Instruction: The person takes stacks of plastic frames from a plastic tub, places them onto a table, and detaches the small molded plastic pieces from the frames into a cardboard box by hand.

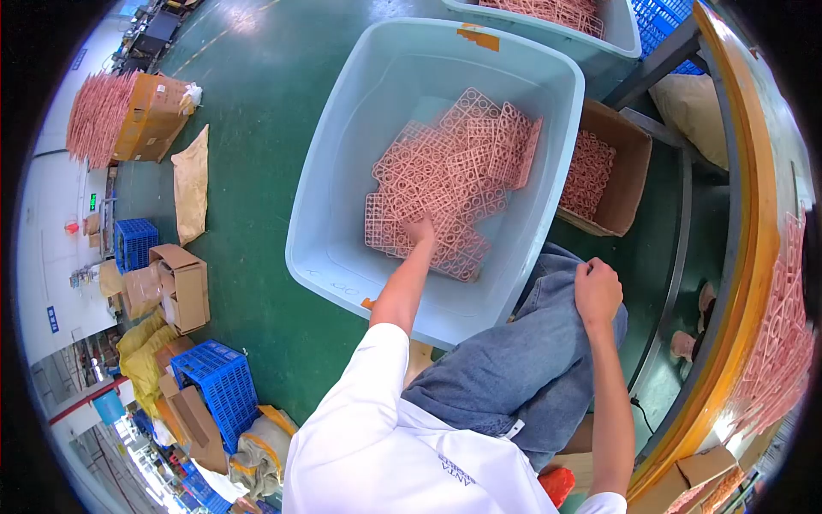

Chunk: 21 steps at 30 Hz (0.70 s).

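Note:
My left hand (419, 230) reaches down into a large light-blue plastic tub (330, 201). It touches a loose pile of pink plastic grid pieces (445, 167), flat lattices with rings and squares, lying overlapped on the tub's floor. The fingers are blurred among the pieces, so their grip is hidden. On the knee of my jeans (505, 368) rests my right hand (598, 291), its fingers curled in, with nothing seen in it.
Right of the tub stands a cardboard box (629, 176) of small pink pieces. Another tub (621, 30) sits behind. A wooden-edged table (743, 214) holding pink grids (777, 330) runs along the right. Blue crates (218, 381) and a carton of pink pieces (154, 116) are left.

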### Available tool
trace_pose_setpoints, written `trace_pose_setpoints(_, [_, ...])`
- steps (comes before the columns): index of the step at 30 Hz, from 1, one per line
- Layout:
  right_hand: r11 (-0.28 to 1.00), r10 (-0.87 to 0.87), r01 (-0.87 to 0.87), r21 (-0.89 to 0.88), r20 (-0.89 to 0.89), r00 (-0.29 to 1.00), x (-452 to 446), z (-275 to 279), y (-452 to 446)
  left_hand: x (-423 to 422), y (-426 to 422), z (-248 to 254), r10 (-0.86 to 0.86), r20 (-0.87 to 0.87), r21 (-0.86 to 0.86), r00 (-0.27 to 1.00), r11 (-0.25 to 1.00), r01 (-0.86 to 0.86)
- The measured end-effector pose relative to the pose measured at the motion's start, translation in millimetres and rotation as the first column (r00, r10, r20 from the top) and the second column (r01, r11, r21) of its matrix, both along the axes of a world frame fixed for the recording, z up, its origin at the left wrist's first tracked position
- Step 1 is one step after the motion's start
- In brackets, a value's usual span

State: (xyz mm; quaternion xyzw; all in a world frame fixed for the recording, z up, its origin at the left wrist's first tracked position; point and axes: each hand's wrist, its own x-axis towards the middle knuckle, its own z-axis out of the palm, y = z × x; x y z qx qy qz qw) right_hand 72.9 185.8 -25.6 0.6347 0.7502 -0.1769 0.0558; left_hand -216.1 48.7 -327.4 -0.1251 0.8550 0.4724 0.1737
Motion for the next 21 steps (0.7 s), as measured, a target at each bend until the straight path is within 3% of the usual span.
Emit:
trace_pose_setpoints(1, [1.0, 0.002, -0.002, -0.002, -0.003, 1.0, 0.1, -1.6, -0.9, -1.9, 2.4, -2.5, -0.052, -0.076, 0.032, 0.996, 0.998, 0.055])
trace_pose_setpoints(2, [1.0, 0.01, -0.01, 0.002, -0.005, 1.0, 1.0, -2.7, -1.9, -4.2, 3.3, -4.1, -0.03, -0.001, -0.072, 1.0, 0.997, 0.03])
trace_pose_setpoints(3, [1.0, 0.018, -0.018, 0.01, -0.008, 1.0, 0.6, -2.4, -1.8, -6.7, 5.6, 0.4, -0.028, -0.004, -0.07, 1.0, 0.997, 0.027])
trace_pose_setpoints(5, [0.999, 0.022, -0.022, 0.025, -0.018, 1.0, -0.3, -2.0, -2.3, -6.5, 12.7, 8.9, 0.249, 0.173, -0.291, 0.953, 0.937, -0.192])
trace_pose_setpoints(6, [0.999, 0.017, -0.016, 0.034, -0.026, 1.0, 0.2, -1.3, -3.6, -10.0, 0.6, -25.1, 0.201, 0.244, 0.367, 0.949, 0.886, -0.282])
trace_pose_setpoints(8, [0.999, 0.005, -0.005, 0.039, -0.012, 1.0, 1.3, -0.9, -3.9, -17.0, -21.1, 0.2, -0.142, 0.647, 0.454, 0.749, 0.861, -0.229])
trace_pose_setpoints(12, [0.999, 0.016, -0.015, 0.043, -0.005, 1.0, 1.3, -4.3, -3.7, -26.8, -43.3, -22.2, -0.062, 0.623, 0.495, 0.78, 0.803, -0.332])
trace_pose_setpoints(14, [0.999, 0.025, -0.025, 0.045, -0.008, 1.0, 1.1, -5.1, -4.0, -15.3, -35.0, 10.6, 0.004, 0.581, 0.458, 0.814, 0.825, -0.331])
trace_pose_setpoints(17, [0.999, 0.028, -0.027, 0.044, -0.008, 1.0, 0.7, -3.2, -3.1, -22.7, -36.6, -7.4, 0.065, 0.515, 0.43, 0.855, 0.843, -0.323])
trace_pose_setpoints(19, [0.999, 0.017, -0.017, 0.04, -0.008, 1.0, 0.4, -2.0, -2.5, -30.6, -34.1, 6.4, 0.076, 0.665, 0.423, 0.743, 0.781, -0.459])
trace_pose_setpoints(20, [0.999, 0.014, -0.013, 0.041, -0.01, 1.0, 0.4, -1.7, -1.8, -26.6, -27.0, 19.8, 0.137, 0.65, 0.446, 0.748, 0.728, -0.52])
trace_pose_setpoints(21, [0.999, 0.012, -0.012, 0.039, -0.004, 1.0, 0.4, -1.8, -1.8, -32.3, -24.7, 14.2, 0.073, 0.673, 0.465, 0.736, 0.733, -0.498])
